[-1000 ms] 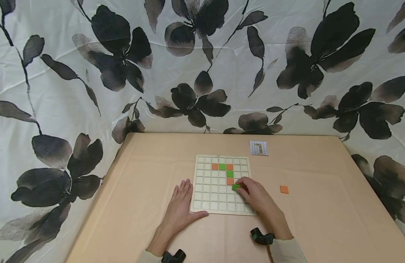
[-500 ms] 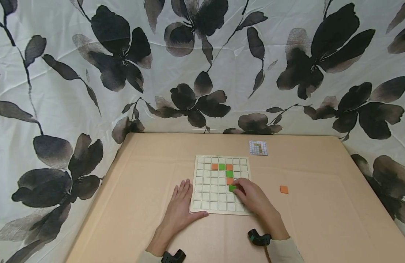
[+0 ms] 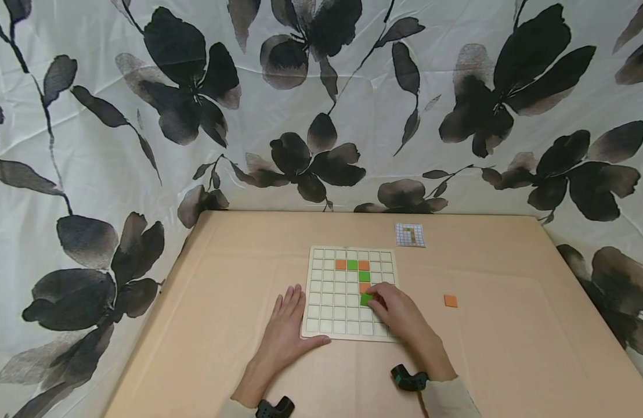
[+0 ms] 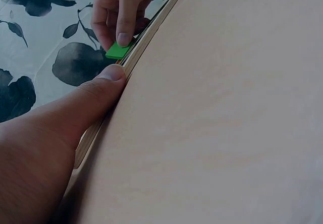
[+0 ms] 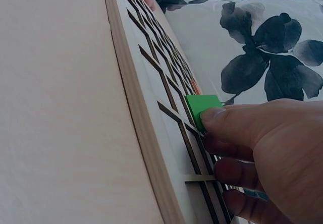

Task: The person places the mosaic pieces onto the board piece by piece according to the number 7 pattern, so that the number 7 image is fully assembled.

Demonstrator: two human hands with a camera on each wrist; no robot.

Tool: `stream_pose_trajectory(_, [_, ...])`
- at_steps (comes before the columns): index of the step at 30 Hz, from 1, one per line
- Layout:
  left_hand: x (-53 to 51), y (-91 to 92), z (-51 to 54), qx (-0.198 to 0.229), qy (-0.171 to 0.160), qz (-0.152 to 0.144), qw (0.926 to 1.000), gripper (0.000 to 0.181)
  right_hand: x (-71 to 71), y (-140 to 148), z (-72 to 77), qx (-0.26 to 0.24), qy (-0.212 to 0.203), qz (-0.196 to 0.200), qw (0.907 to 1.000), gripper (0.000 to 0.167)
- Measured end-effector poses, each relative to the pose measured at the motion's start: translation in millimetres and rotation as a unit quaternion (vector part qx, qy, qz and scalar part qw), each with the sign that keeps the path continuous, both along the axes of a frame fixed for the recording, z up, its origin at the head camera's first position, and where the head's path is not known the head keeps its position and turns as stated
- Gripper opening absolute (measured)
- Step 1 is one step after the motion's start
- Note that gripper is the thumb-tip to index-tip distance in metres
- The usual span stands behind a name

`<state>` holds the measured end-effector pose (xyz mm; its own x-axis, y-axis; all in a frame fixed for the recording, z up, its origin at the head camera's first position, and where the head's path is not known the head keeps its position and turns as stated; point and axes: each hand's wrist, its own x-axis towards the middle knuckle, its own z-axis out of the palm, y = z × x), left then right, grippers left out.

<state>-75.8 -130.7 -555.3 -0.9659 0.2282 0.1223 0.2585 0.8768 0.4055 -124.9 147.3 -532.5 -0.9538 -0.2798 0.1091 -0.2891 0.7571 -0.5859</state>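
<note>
A cream grid board (image 3: 332,325) lies flat on the table, with orange and green square tiles set in some of its cells. My right hand (image 3: 402,310) pinches a green tile (image 3: 365,300) between thumb and fingers, just below an orange tile (image 3: 364,287) on the board. In the right wrist view the green tile (image 5: 202,105) stands tilted over the grid's raised ribs, with the thumb on its face. My left hand (image 3: 285,331) lies flat with straight fingers along the board's left side, its thumb touching the front edge, as the left wrist view also shows.
A loose orange tile (image 3: 450,301) lies on the table right of the board. Behind the board is a small card (image 3: 410,235) printed with a coloured grid pattern. A floral cloth (image 3: 384,116) hangs behind the wooden table (image 3: 509,348).
My right hand has moved a little left with the green tile, bringing it in line under the orange tile. The left hand has stayed in place.
</note>
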Motion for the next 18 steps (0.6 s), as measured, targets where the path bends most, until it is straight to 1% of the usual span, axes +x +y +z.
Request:
stream_pose_trajectory(9, [-0.1,0.6,-0.5,-0.005,0.004,0.000,1.0000,0.118,0.1,-0.7,0.4,0.008,0.018,0.006,0.9998,0.015])
stream_pose_trajectory(18, [-1.1,0.3,-2.5,-0.011,-0.009,0.006,0.9999,0.119,0.8,-1.9,0.7,0.007,0.023,0.009,0.9997,0.018])
